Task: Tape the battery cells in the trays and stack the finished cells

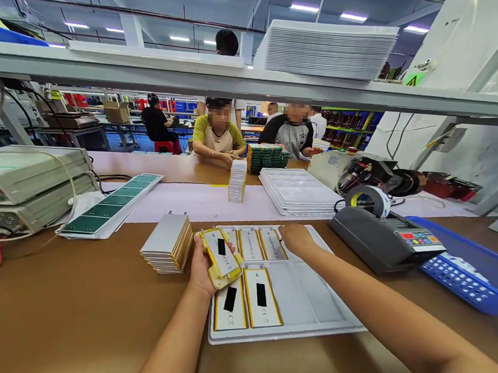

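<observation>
My left hand is closed around a pale yellow holder with a flat pouch battery in it; a black patch marks the battery's white face. Both are tilted above the left part of a white plastic tray. In the tray's front row lie two batteries with black patches. Behind them are more batteries without visible patches, partly hidden by the left hand. My right hand, fingers curled, is at the tray's back edge beside the rightmost back battery. Whatever its fingertips hold is hidden.
Left of the tray stands a stack of flat batteries. A black tape dispenser and a blue basket are at right. Stacked instruments and green boards occupy the left. A shelf crosses overhead; co-workers sit opposite.
</observation>
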### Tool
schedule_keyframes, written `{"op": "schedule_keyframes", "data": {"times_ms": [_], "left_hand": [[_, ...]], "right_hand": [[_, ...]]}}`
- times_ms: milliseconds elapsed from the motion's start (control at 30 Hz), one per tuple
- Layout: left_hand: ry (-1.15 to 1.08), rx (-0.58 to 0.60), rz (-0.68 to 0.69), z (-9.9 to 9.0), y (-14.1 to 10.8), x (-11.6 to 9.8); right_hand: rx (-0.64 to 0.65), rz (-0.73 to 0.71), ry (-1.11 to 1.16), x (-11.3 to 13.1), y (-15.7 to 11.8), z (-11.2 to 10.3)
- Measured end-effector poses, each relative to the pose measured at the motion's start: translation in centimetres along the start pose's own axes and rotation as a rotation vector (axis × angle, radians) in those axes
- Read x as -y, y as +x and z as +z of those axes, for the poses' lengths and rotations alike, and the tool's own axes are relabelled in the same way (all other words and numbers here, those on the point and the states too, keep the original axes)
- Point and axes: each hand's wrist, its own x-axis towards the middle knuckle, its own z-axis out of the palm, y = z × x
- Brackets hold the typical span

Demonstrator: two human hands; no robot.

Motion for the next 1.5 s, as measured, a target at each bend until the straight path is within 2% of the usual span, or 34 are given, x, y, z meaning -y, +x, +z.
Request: {"op": "schedule_keyframes", "data": {"times_ms": [167, 267, 333, 433, 533, 667, 733, 800, 900, 967, 1067, 1167, 1267, 1400, 1500], "left_hand": [[-0.021, 0.039, -0.044, -0.2, 0.2, 0.0], [-0.019, 0.011, -0.035, -0.5, 0.3, 0.0], [-0.025, 0.011, -0.040, -0.6, 0.2, 0.0], [-0.044, 0.082, -0.072, -0.6, 0.0, 0.0], [-0.074, 0.177, -0.098, -0.3, -0.4, 0.0], [-0.101, 0.244, -0.083, 0.0, -0.7, 0.3], [-0.105, 0.250, -0.075, -0.1, -0.8, 0.3], [-0.105, 0.263, -0.074, -0.2, -0.9, 0.2], [-0.103, 0.306, -0.089, -0.3, -1.1, -0.1], [-0.103, 0.322, -0.101, -0.3, -1.1, -0.1], [-0.107, 0.308, -0.080, -0.2, -0.9, 0.0], [-0.081, 0.265, -0.054, -0.1, -0.6, 0.1], [-0.003, 0.159, -0.063, -0.1, -0.3, 0.2], [0.044, 0.066, -0.042, -0.3, -0.2, 0.3], [0.030, 0.058, -0.052, -0.4, -0.3, 0.5]], "right_hand": [[0.098, 0.129, 0.248, -0.9, 0.8, 0.6], [0.168, 0.153, 0.426, -0.4, 0.9, 0.7], [0.201, 0.167, 0.512, 0.2, 0.8, 0.3], [0.203, 0.171, 0.614, 1.6, 0.6, -1.3], [0.169, 0.082, 0.728, 4.1, 0.0, -3.3], [0.179, -0.136, 0.834, 9.0, -1.8, -4.6], [0.186, -0.218, 0.751, 11.0, -3.1, -4.8], [0.124, -0.272, 0.565, 11.9, -4.5, -5.1], [-0.107, -0.258, 0.248, 10.9, -6.4, -5.5], [-0.159, -0.201, 0.100, 8.9, -7.3, -5.4], [-0.031, -0.138, -0.019, 5.6, -8.4, -3.9], [0.067, -0.133, -0.079, 3.7, -9.6, -1.6], [0.097, -0.162, -0.112, 3.5, -10.9, 0.3], [0.095, -0.176, -0.087, 3.9, -11.2, 1.4], [0.132, -0.065, 0.085, 3.6, -10.2, 1.6]]}}
